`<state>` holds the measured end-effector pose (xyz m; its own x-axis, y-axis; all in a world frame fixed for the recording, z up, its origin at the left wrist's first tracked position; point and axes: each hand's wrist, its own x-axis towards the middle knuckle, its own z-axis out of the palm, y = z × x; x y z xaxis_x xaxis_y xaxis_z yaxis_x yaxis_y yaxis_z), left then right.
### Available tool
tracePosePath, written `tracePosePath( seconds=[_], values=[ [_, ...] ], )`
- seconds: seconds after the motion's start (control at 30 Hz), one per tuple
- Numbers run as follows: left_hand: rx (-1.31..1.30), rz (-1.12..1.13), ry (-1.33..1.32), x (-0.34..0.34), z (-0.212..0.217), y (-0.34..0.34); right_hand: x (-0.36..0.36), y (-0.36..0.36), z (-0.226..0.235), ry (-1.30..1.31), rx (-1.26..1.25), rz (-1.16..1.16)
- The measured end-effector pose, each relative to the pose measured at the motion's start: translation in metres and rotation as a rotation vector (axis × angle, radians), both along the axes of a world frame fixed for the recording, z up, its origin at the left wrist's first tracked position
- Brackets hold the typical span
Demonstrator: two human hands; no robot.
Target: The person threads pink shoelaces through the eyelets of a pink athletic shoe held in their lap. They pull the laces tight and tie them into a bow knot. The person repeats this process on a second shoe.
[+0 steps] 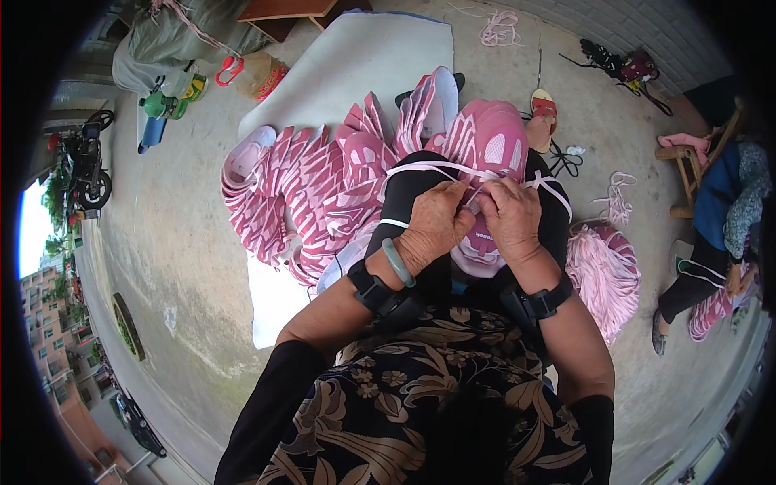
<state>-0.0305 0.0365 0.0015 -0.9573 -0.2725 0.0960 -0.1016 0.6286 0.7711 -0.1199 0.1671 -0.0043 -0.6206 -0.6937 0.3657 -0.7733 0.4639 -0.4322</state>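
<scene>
On my lap lies a pink and white shoe upper [478, 252], its tongue turned toward me. A pale pink shoelace [432, 166] runs across it and loops out over both my knees. My left hand [439, 217] is closed in a pinch on the lace over the eyelets. Right beside it, my right hand [512, 217] pinches the lace too, fingers bent over the upper's opening. The exact lace ends between the fingertips are hidden. Just beyond my hands, a stack of more pink uppers [503, 137] rests between my knees.
Rows of nested pink uppers [303, 194] lie on a white sheet [364, 56] to the left. By my right leg hangs a thick bundle of pink laces [602, 279]. A sandal [542, 109] stands ahead on the concrete. Another person [719, 234] sits at the far right.
</scene>
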Motion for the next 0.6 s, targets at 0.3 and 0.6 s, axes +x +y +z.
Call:
tracePosePath(
  seconds=[0.3, 0.6],
  values=[
    [-0.012, 0.020, 0.040, -0.006, -0.002, 0.000, -0.011, -0.011, 0.019, 0.240, 0.174, 0.283],
    [-0.212, 0.022, -0.027, 0.001, 0.003, 0.018, 0.009, 0.129, 0.004, 0.077, 0.360, 0.037]
  ],
)
